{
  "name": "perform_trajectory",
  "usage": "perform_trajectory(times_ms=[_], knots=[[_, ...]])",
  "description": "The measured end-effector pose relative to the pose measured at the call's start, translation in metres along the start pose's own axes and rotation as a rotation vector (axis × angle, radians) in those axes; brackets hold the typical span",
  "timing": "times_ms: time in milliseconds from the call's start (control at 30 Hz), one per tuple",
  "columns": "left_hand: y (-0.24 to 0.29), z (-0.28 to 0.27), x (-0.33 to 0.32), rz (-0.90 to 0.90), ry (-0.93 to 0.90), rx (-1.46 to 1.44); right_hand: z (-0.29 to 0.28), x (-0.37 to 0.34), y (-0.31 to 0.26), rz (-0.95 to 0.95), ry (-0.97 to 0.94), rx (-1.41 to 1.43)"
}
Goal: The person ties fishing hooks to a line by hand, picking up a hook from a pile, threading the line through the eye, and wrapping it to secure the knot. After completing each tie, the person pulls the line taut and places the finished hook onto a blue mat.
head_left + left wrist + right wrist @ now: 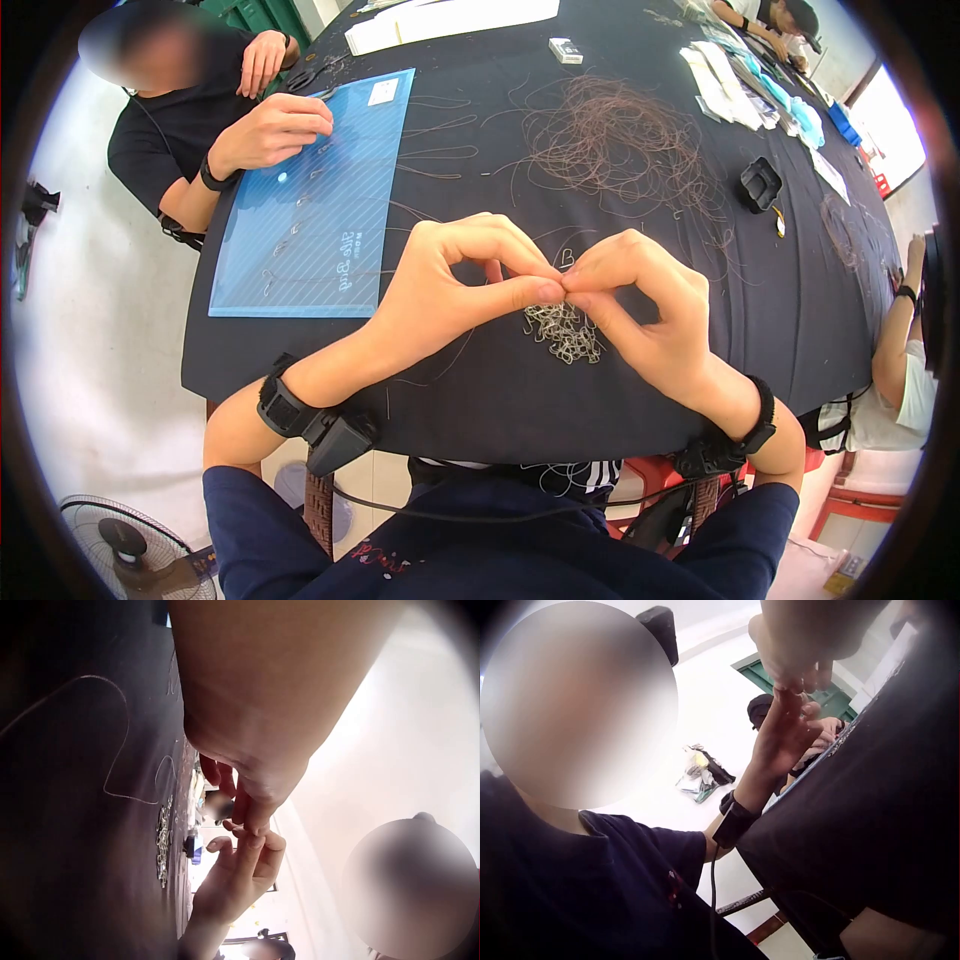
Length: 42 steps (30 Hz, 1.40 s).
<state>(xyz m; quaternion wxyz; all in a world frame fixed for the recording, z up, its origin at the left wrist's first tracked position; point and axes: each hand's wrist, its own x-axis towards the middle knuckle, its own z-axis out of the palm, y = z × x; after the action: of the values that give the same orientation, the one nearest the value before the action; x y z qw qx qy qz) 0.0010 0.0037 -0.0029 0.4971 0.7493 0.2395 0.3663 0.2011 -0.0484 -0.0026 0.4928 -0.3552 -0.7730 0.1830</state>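
Fingertips of my left hand and right hand meet over the black table, each pinching with thumb and forefinger. A small bent metal hook shows right at these fingertips; I cannot tell how much of it the fingers cover. Below lies a pile of small metal hooks, partly behind the right thumb. The left wrist view shows the left hand above the right hand, with a thin line on the cloth. In the right wrist view both hands are raised beside the table edge.
A blue file bag with hooks and looped lines lies at left, where another person's hand works. Beyond my hands spreads a tangle of brown line. A black tray and a small white box stand farther off.
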Motion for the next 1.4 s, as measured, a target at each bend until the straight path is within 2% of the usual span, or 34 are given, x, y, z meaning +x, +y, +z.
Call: perform_trajectory(times_ms=[300,600,700,900,1000,1200,1400], knots=[[0.000,0.004,-0.002,-0.230,-0.008,-0.299,0.000,0.003,-0.001,-0.090,0.014,-0.143],[-0.003,0.007,-0.003,-0.235,-0.089,-0.304,-0.002,0.006,-0.003,-0.184,0.016,-0.263],[-0.006,0.013,-0.003,-0.157,-0.104,-0.340,-0.003,0.005,-0.001,-0.197,0.016,-0.274],[-0.004,0.011,-0.005,-0.253,-0.206,-0.503,-0.004,0.003,-0.003,-0.191,0.022,-0.290],[0.003,0.012,-0.004,-0.260,-0.157,-0.382,-0.003,0.003,-0.001,-0.196,0.039,-0.300],[0.001,0.010,-0.009,-0.402,-0.137,-0.672,-0.001,0.002,0.002,-0.276,0.064,-0.342],[0.004,0.017,-0.009,-0.429,-0.089,-0.575,-0.001,0.004,0.003,-0.317,0.062,-0.367]])
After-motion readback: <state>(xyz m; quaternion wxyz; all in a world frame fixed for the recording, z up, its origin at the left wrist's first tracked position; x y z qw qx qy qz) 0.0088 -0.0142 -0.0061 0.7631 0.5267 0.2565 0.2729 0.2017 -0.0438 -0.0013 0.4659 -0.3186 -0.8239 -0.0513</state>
